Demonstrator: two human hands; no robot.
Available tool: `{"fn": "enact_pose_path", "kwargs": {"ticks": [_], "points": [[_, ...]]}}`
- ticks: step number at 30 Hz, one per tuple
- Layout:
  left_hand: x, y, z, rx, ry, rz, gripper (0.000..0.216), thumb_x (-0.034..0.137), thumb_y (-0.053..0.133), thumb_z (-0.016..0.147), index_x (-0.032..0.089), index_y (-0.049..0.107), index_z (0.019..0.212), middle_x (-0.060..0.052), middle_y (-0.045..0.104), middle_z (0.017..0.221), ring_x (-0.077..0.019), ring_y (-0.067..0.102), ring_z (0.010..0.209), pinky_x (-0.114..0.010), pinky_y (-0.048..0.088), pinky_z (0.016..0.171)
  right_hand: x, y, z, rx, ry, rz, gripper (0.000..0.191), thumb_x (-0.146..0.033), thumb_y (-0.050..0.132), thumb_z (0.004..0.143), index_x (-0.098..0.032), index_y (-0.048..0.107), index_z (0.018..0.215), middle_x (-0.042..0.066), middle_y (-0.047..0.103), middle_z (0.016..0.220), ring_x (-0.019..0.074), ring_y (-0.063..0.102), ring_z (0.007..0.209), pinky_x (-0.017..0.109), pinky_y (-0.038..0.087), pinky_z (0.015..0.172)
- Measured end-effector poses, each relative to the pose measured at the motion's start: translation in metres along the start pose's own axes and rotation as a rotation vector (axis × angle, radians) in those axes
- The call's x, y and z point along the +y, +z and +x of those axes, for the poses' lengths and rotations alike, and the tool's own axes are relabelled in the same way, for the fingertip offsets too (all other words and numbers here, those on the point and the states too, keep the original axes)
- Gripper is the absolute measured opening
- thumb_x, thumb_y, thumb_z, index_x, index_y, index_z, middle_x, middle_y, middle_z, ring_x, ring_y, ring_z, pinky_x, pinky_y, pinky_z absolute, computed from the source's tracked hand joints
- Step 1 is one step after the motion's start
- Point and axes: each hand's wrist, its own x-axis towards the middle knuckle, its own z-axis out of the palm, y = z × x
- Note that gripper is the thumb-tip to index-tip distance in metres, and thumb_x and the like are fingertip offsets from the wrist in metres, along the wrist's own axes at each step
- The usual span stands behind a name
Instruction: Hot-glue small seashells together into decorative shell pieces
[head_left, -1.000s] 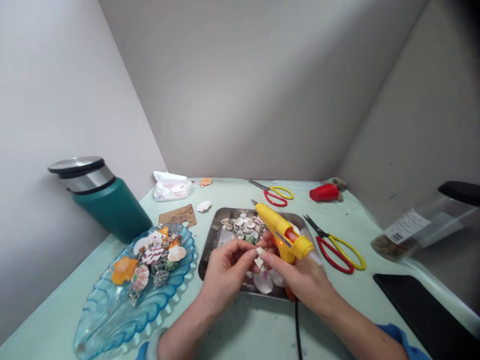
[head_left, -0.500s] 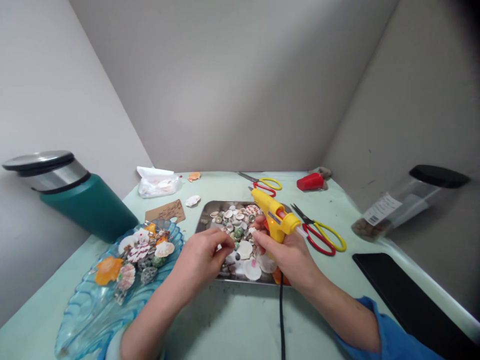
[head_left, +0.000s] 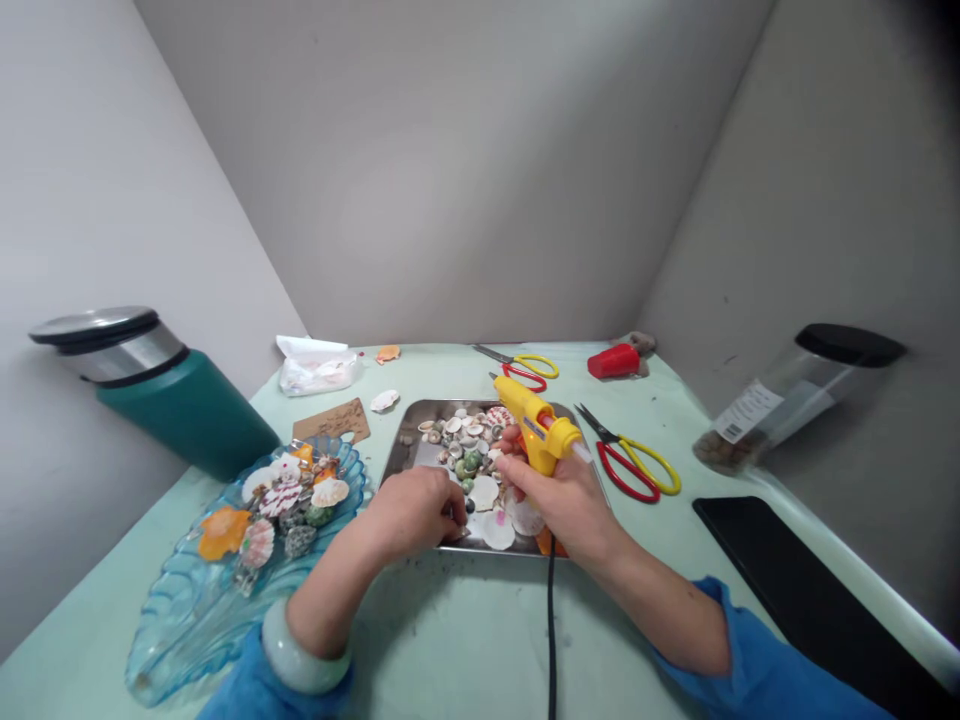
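My right hand (head_left: 559, 495) is wrapped round the grip of a yellow hot glue gun (head_left: 541, 428), whose nozzle points up and away over a metal tray (head_left: 405, 455). A small pale piece, perhaps a shell, shows by its fingertips. Inside the tray lie many small seashells, a large white scallop shell (head_left: 497, 531) and green snail shells (head_left: 472, 461). My left hand (head_left: 420, 510) reaches into the tray's near left part with its fingers curled down and pressed together. What they pinch, if anything, is hidden.
A blue glass dish (head_left: 180, 590) of shells and a green bottle (head_left: 191, 410) stand left. Scissors (head_left: 634, 465) lie right of the tray, another pair (head_left: 517, 362) behind it. A clear jar (head_left: 765, 405) and a black slab (head_left: 780, 570) are far right; a black cord (head_left: 552, 630) runs forward.
My left hand has lowered from above the shells to the tray's near left part. The glue gun stays in my right hand, over the tray. The camera view has shifted slightly.
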Motion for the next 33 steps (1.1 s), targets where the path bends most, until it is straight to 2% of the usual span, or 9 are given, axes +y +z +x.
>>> {"fn": "enact_pose_path", "kwargs": {"ticks": [4,6,9,12,15,20,24,29,33], "points": [[0.002,0.0,-0.003,0.073,-0.031,-0.137,0.007,0.022,0.06,0.069,0.021,0.066,0.071,0.0,0.064,0.059,-0.0141,0.056,0.053,-0.023,0.038,0.051,0.0,-0.003,0.001,-0.027,-0.016,0.025,0.027,-0.03,0.07,0.071,-0.018,0.055,0.09,-0.003,0.056,0.069,0.0106,0.048,0.051,0.024,0.041,0.048],[0.006,0.0,-0.005,0.11,-0.108,-0.419,0.008,0.026,0.058,0.073,0.019,0.061,0.076,0.002,0.059,0.051,-0.0119,0.052,0.044,-0.021,0.037,0.045,-0.001,-0.004,0.001,-0.042,-0.025,0.048,0.028,-0.03,0.069,0.072,-0.019,0.054,0.091,-0.003,0.056,0.07,0.0108,0.049,0.051,0.025,0.042,0.048],[0.012,0.003,-0.006,0.144,-0.161,-0.955,0.017,0.028,0.068,0.069,0.018,0.054,0.073,0.004,0.056,0.05,-0.0097,0.05,0.043,-0.02,0.04,0.043,-0.001,-0.006,0.002,-0.061,-0.001,0.089,0.029,-0.031,0.069,0.073,-0.019,0.052,0.093,-0.003,0.057,0.07,0.011,0.051,0.051,0.025,0.044,0.049],[0.017,0.008,-0.006,0.166,-0.158,-1.195,0.026,0.026,0.075,0.063,0.016,0.057,0.078,0.005,0.057,0.059,-0.0086,0.053,0.046,-0.021,0.044,0.044,-0.002,-0.006,0.002,-0.069,0.023,0.122,0.028,-0.03,0.069,0.073,-0.018,0.053,0.093,-0.004,0.057,0.067,0.0105,0.051,0.051,0.023,0.044,0.048],[0.02,0.013,-0.005,0.182,-0.197,-1.267,0.032,0.026,0.076,0.063,0.015,0.062,0.089,0.003,0.058,0.068,-0.0073,0.054,0.047,-0.021,0.046,0.045,0.0,-0.005,0.002,-0.032,0.062,0.147,0.027,-0.028,0.071,0.072,-0.018,0.055,0.092,-0.003,0.058,0.068,0.01,0.053,0.051,0.022,0.046,0.048],[0.019,0.017,-0.004,0.194,-0.215,-1.348,0.029,0.027,0.075,0.065,0.014,0.062,0.086,0.001,0.062,0.066,-0.0088,0.057,0.049,-0.022,0.048,0.048,0.004,-0.002,0.003,0.062,0.199,0.215,0.029,-0.026,0.075,0.066,-0.019,0.057,0.088,0.001,0.063,0.076,0.0154,0.063,0.064,0.025,0.054,0.057],[0.016,0.018,-0.002,0.191,-0.19,-1.403,0.029,0.027,0.075,0.066,0.015,0.056,0.084,-0.002,0.067,0.073,-0.0112,0.061,0.053,-0.023,0.05,0.049,0.006,-0.001,0.003,0.037,0.191,0.217,0.029,-0.025,0.075,0.067,-0.019,0.057,0.089,0.003,0.063,0.084,0.0186,0.065,0.076,0.027,0.056,0.063],[0.016,0.017,-0.001,0.247,-0.196,-1.381,0.029,0.025,0.071,0.071,0.014,0.059,0.095,-0.004,0.068,0.079,-0.0097,0.061,0.057,-0.021,0.05,0.052,0.006,-0.001,0.0,0.007,0.163,0.192,0.029,-0.027,0.075,0.068,-0.018,0.058,0.09,-0.002,0.06,0.076,0.0096,0.057,0.058,0.02,0.05,0.054],[0.018,0.017,-0.001,0.358,-0.255,-1.287,0.022,0.021,0.072,0.069,0.011,0.063,0.086,-0.003,0.067,0.07,-0.01,0.061,0.061,-0.02,0.05,0.057,0.007,-0.002,0.0,0.025,0.184,0.204,0.03,-0.027,0.074,0.068,-0.018,0.058,0.091,-0.003,0.058,0.071,0.0079,0.053,0.052,0.018,0.045,0.047]]}}
